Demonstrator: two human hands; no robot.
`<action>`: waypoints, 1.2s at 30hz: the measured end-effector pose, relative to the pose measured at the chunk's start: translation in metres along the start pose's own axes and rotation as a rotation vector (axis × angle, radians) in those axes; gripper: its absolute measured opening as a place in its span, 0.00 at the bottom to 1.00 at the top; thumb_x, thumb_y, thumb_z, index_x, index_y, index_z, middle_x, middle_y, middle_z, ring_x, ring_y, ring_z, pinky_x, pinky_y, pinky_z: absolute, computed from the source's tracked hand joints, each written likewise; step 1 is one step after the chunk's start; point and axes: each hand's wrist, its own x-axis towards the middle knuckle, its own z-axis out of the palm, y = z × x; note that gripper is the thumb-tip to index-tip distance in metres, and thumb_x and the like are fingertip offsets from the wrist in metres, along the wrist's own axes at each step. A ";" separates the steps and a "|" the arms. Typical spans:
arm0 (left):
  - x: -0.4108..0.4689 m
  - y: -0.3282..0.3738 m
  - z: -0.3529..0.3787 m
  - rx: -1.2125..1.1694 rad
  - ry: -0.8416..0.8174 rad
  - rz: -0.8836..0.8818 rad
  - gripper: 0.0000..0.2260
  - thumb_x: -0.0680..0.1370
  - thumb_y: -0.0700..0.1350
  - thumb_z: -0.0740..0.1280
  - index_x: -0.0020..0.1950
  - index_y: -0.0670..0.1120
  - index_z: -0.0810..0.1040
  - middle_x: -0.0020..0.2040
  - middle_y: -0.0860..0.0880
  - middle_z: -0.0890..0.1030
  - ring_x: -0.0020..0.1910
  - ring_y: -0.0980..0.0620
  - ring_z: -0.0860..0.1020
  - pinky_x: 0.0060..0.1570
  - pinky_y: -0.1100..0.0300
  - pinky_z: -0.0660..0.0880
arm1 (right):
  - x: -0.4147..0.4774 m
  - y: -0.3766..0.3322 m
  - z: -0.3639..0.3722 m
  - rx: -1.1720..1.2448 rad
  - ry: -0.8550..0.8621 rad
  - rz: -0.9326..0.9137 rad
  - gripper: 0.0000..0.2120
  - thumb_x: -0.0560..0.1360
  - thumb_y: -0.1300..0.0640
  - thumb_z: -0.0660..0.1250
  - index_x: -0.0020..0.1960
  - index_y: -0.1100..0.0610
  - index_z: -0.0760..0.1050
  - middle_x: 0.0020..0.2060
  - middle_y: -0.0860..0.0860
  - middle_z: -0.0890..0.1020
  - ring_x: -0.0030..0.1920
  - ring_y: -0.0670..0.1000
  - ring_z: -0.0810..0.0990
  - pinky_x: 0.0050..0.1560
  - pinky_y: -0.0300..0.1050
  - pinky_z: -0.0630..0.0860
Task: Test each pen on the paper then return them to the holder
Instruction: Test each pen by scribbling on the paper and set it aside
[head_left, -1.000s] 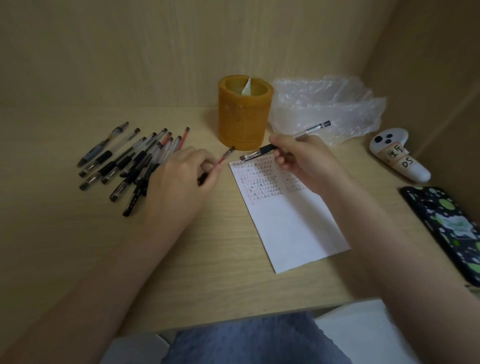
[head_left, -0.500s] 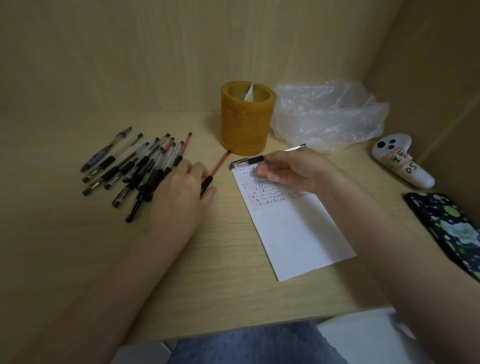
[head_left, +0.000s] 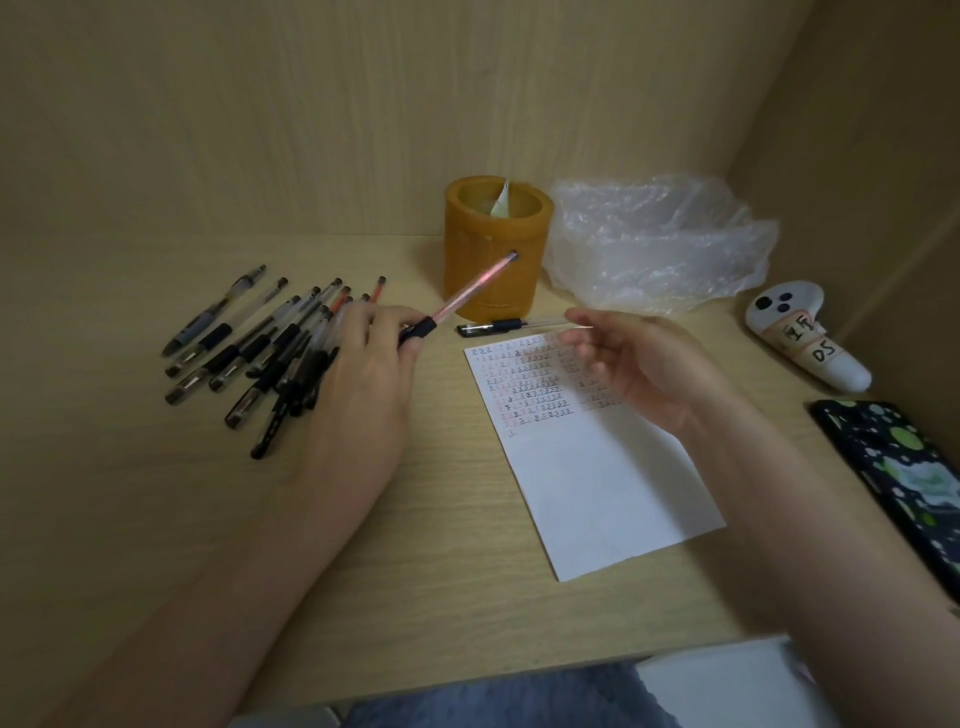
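The left hand (head_left: 363, 364) holds a red pen (head_left: 470, 291). The right hand (head_left: 639, 364) hangs loose and empty over the top edge of the paper (head_left: 597, 493). Bare desk (head_left: 441, 597) lies along the front edge.

Pale wooden desk (head_left: 156, 519) boxed by matching wood walls (head_left: 311, 104).

Left grip (head_left: 363, 364) pinching, fingers curled; right grip (head_left: 644, 364) hovering, fingers relaxed.
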 end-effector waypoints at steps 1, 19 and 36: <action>0.000 0.002 0.001 -0.046 -0.020 0.001 0.11 0.80 0.41 0.57 0.61 0.44 0.72 0.58 0.48 0.68 0.46 0.55 0.73 0.48 0.63 0.70 | -0.002 0.000 -0.003 -0.003 0.015 -0.013 0.12 0.79 0.65 0.59 0.59 0.69 0.73 0.33 0.55 0.83 0.27 0.45 0.77 0.26 0.34 0.72; -0.011 0.012 0.015 -0.339 -0.305 0.074 0.11 0.76 0.59 0.60 0.48 0.55 0.78 0.37 0.53 0.81 0.37 0.54 0.79 0.39 0.54 0.75 | -0.021 0.029 0.028 -0.292 -0.282 -0.279 0.06 0.70 0.56 0.71 0.38 0.58 0.80 0.28 0.56 0.75 0.26 0.52 0.70 0.27 0.37 0.69; -0.016 0.009 0.017 0.076 -0.391 0.022 0.22 0.66 0.67 0.66 0.56 0.61 0.76 0.27 0.57 0.71 0.30 0.62 0.71 0.35 0.64 0.70 | -0.029 0.035 0.023 -0.354 0.132 -0.224 0.16 0.70 0.54 0.75 0.30 0.58 0.73 0.23 0.54 0.78 0.22 0.47 0.74 0.23 0.35 0.65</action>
